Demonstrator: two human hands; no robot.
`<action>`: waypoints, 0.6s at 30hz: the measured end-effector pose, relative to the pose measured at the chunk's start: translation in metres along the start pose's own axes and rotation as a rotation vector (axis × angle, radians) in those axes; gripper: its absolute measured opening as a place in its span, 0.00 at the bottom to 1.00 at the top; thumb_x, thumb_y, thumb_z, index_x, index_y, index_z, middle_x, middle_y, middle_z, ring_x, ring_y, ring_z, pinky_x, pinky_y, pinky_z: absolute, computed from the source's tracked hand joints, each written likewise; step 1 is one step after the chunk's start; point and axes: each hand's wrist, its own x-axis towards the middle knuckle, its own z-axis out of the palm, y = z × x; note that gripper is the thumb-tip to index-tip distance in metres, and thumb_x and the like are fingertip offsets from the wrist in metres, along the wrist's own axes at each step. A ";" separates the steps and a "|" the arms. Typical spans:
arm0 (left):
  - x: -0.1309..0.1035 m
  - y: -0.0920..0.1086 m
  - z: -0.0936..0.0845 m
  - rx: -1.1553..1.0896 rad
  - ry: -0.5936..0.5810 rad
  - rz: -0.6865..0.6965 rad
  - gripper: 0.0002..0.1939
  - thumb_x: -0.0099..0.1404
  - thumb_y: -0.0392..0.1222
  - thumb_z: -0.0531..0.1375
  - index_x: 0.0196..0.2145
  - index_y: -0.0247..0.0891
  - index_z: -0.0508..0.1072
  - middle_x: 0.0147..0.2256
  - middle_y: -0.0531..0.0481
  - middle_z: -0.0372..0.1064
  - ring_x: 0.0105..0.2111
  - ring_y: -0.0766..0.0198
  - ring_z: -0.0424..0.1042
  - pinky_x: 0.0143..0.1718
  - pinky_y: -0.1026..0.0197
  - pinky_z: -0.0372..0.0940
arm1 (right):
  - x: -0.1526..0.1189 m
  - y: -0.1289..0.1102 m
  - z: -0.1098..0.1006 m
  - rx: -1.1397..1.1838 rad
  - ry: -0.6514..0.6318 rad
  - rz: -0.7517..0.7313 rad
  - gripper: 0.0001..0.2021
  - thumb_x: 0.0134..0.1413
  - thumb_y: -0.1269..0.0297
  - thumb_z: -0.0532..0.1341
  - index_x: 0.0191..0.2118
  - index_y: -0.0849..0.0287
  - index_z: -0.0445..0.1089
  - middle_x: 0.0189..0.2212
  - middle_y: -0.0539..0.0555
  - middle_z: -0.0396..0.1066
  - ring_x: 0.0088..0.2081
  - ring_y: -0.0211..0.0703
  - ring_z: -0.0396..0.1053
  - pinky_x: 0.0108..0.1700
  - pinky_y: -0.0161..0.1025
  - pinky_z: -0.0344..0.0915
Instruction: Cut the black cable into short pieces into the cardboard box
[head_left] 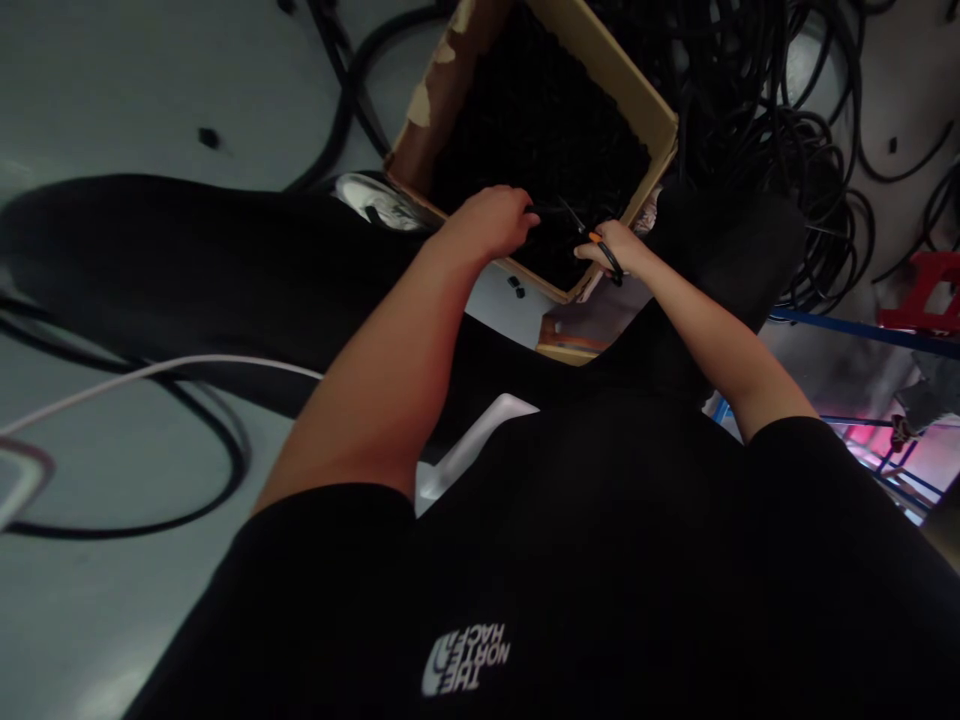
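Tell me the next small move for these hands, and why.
Probably bring the scissors closer to the left hand, which seems to pinch something dark, too unclear to name: the right hand holds them over the near side of the cardboard box, and a gap separates the two hands.

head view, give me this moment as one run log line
right hand: holds scissors | left hand: over carton edge, grip unclear | carton contents: dark pieces | beside carton: black tubing

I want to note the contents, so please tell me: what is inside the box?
Inside the box lies a dark mass of small black pieces. Whatever is beneath them is covered, and the left hand hides some near the rim.
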 end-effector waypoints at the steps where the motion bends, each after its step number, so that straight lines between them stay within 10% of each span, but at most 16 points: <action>1: 0.000 0.000 0.000 -0.001 0.007 -0.008 0.32 0.85 0.52 0.53 0.75 0.35 0.80 0.71 0.28 0.77 0.73 0.32 0.76 0.77 0.38 0.68 | -0.001 -0.001 0.000 0.002 -0.007 0.005 0.17 0.68 0.62 0.76 0.35 0.53 0.67 0.22 0.48 0.64 0.28 0.44 0.70 0.31 0.37 0.67; 8: 0.000 0.002 0.005 -0.005 0.037 -0.038 0.29 0.84 0.55 0.53 0.74 0.56 0.80 0.65 0.42 0.83 0.71 0.34 0.79 0.72 0.38 0.73 | -0.007 -0.007 -0.009 0.082 -0.083 0.024 0.20 0.74 0.56 0.74 0.36 0.52 0.64 0.23 0.48 0.67 0.26 0.41 0.67 0.27 0.37 0.63; 18: -0.007 0.007 -0.002 -0.008 -0.004 -0.107 0.30 0.88 0.55 0.48 0.76 0.47 0.77 0.67 0.35 0.81 0.72 0.32 0.79 0.69 0.38 0.72 | -0.008 -0.010 -0.009 0.028 0.030 0.043 0.19 0.75 0.58 0.72 0.35 0.52 0.63 0.25 0.47 0.61 0.27 0.40 0.63 0.30 0.38 0.58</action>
